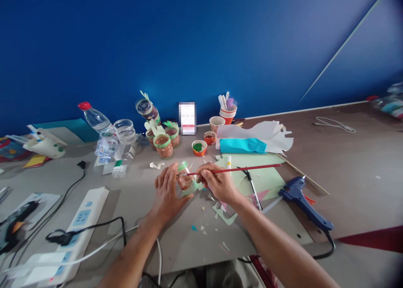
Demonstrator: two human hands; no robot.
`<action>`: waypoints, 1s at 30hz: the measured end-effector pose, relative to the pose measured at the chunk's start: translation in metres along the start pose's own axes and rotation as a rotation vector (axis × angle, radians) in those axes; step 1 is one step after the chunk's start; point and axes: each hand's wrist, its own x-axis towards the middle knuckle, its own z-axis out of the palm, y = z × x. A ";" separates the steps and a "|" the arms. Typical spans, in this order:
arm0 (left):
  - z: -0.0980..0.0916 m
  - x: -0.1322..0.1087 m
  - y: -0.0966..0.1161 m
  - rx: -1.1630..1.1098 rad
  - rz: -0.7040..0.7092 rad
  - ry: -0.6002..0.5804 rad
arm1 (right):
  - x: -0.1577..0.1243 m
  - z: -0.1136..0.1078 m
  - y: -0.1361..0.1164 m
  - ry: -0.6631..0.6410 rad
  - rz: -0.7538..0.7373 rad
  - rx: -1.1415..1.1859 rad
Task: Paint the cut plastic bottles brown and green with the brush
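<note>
My left hand is wrapped round a small clear plastic cup, tilted, with green bands and reddish-brown paint on its side. A long red paintbrush is pinched in my right hand, its tip against the cup's painted wall. Just beyond stand a cut-down paper cup of green paint and another of brownish-red paint. To the left of these, several painted cups wear green rims and pale leaf-shaped paper pieces.
At right lie a blue glue gun, a black pen, green paper and a turquoise sheet. A power strip with cables occupies the left, behind it clear bottles. Paper scraps litter the front. A phone leans on the wall.
</note>
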 end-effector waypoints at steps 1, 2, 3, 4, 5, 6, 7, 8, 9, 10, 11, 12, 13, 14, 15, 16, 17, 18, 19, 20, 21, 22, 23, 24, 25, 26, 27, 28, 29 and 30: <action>0.000 0.000 0.000 0.001 -0.003 0.000 | 0.000 0.000 0.000 0.010 0.005 -0.004; 0.000 0.000 0.000 0.001 -0.009 -0.001 | 0.001 -0.002 0.001 0.030 0.012 0.000; -0.001 0.000 0.000 -0.001 -0.016 -0.005 | 0.002 -0.004 0.001 0.059 0.018 0.010; -0.001 0.001 0.000 -0.005 -0.023 -0.011 | 0.003 -0.006 0.001 0.092 0.024 0.024; -0.002 0.001 0.000 -0.011 -0.031 -0.015 | 0.005 -0.009 0.002 0.127 0.027 0.039; -0.003 0.001 0.000 -0.019 -0.039 -0.019 | 0.007 -0.013 0.002 0.160 0.028 0.058; -0.003 0.001 0.000 -0.028 -0.048 -0.022 | 0.008 -0.015 0.001 0.189 0.028 0.080; -0.004 0.001 0.000 -0.037 -0.056 -0.023 | 0.009 -0.018 0.001 0.213 0.029 0.100; -0.005 0.001 -0.001 -0.047 -0.063 -0.023 | 0.011 -0.020 0.000 0.233 0.032 0.121; -0.005 0.001 -0.001 -0.056 -0.070 -0.020 | 0.011 -0.022 -0.001 0.252 0.039 0.145; -0.005 0.001 -0.001 -0.064 -0.074 -0.016 | 0.012 -0.022 -0.002 0.267 0.049 0.174; -0.005 0.001 -0.001 -0.073 -0.074 -0.011 | 0.012 -0.022 -0.003 0.275 0.062 0.208; -0.005 0.001 -0.001 -0.082 -0.071 -0.006 | 0.012 -0.022 -0.003 0.275 0.073 0.243; -0.005 0.001 0.000 -0.089 -0.068 -0.003 | 0.011 -0.021 -0.003 0.266 0.079 0.273; -0.005 0.002 0.000 -0.094 -0.067 -0.005 | 0.011 -0.020 -0.003 0.249 0.081 0.294; -0.006 0.002 0.001 -0.097 -0.068 -0.010 | 0.011 -0.019 -0.002 0.230 0.081 0.303; -0.006 0.002 0.001 -0.101 -0.071 -0.013 | 0.012 -0.019 -0.001 0.216 0.081 0.303; -0.006 0.002 0.002 -0.106 -0.075 -0.009 | 0.012 -0.020 0.000 0.217 0.084 0.297; -0.007 0.002 0.002 -0.111 -0.078 -0.001 | 0.013 -0.021 0.000 0.231 0.089 0.289; -0.007 0.002 0.002 -0.117 -0.080 0.008 | 0.014 -0.022 0.001 0.256 0.095 0.283; -0.007 0.002 0.002 -0.123 -0.081 0.020 | 0.014 -0.023 0.001 0.286 0.102 0.285; -0.007 0.002 0.002 -0.126 -0.079 0.028 | 0.015 -0.024 0.001 0.310 0.108 0.296; -0.007 0.002 0.002 -0.127 -0.073 0.034 | 0.015 -0.025 0.001 0.322 0.116 0.314; -0.007 0.002 0.002 -0.128 -0.064 0.036 | 0.015 -0.025 0.001 0.315 0.125 0.335; -0.007 0.002 0.002 -0.130 -0.056 0.037 | 0.015 -0.024 0.001 0.294 0.132 0.355; -0.007 0.002 0.002 -0.132 -0.050 0.037 | 0.015 -0.023 0.001 0.265 0.136 0.367; -0.007 0.002 0.002 -0.135 -0.048 0.035 | 0.015 -0.021 0.001 0.236 0.135 0.369; -0.007 0.003 0.002 -0.136 -0.053 0.034 | 0.015 -0.020 0.002 0.217 0.130 0.363; -0.007 0.003 0.002 -0.136 -0.061 0.036 | 0.015 -0.020 0.002 0.213 0.122 0.353; -0.007 0.003 0.002 -0.136 -0.069 0.037 | 0.015 -0.019 0.002 0.224 0.115 0.343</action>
